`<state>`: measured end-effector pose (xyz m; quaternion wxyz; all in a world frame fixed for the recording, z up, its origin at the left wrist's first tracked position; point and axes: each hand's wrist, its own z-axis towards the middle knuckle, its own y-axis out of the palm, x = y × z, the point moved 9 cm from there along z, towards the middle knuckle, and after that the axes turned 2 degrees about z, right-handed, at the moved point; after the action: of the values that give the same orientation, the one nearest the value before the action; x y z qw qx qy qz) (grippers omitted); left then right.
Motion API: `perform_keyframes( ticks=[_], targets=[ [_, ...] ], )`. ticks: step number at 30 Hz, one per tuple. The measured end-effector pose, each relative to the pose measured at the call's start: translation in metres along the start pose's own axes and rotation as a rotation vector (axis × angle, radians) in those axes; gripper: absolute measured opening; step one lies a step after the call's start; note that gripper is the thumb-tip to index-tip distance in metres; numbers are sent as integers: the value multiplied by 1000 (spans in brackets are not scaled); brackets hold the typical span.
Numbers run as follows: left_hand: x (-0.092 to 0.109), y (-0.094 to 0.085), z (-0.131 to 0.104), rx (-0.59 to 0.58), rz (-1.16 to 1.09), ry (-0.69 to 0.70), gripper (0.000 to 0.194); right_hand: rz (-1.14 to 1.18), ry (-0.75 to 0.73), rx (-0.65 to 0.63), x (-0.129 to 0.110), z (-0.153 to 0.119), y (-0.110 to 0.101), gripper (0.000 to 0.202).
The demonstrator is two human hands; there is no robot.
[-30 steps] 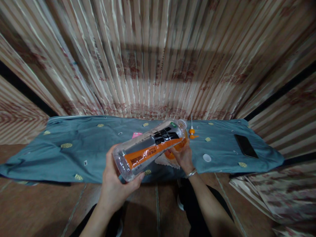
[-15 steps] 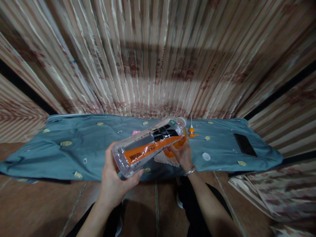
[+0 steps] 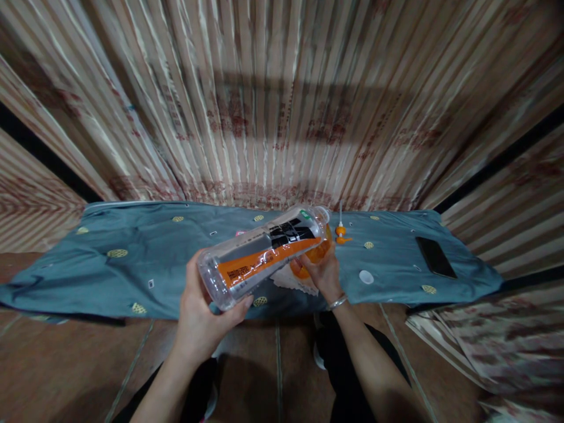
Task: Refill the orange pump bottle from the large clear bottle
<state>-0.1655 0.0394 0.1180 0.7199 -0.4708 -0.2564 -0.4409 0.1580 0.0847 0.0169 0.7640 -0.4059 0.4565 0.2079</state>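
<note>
My left hand is wrapped round the base of a large clear plastic bottle with an orange and black label. The bottle lies tilted, its uncapped neck pointing up and to the right. Behind that neck, my right hand grips an orange see-through bottle, partly hidden by the clear one. The two bottle mouths are close together; I cannot tell whether they touch. An orange pump head with a pale tube lies just beyond my right hand.
A teal patterned cloth covers the narrow table. On it are a white lace mat under the bottles, a white round cap, a black phone at the right and a partly covered pink item. Striped curtains hang behind.
The clear bottle's base has risen slightly in view, with my left hand on it. Both hands keep their holds; the whole view has shifted a little.
</note>
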Motion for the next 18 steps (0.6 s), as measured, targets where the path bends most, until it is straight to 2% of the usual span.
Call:
perform_keyframes(
  ticks=[8,18],
  targets=[
    [-3,0,2,12,-5,-44,82,4,12,0,-1,0,0,61],
    [-1,1,2,9,-9,-35,82,-2,21,-19,-2,-1,0,58]
  ],
)
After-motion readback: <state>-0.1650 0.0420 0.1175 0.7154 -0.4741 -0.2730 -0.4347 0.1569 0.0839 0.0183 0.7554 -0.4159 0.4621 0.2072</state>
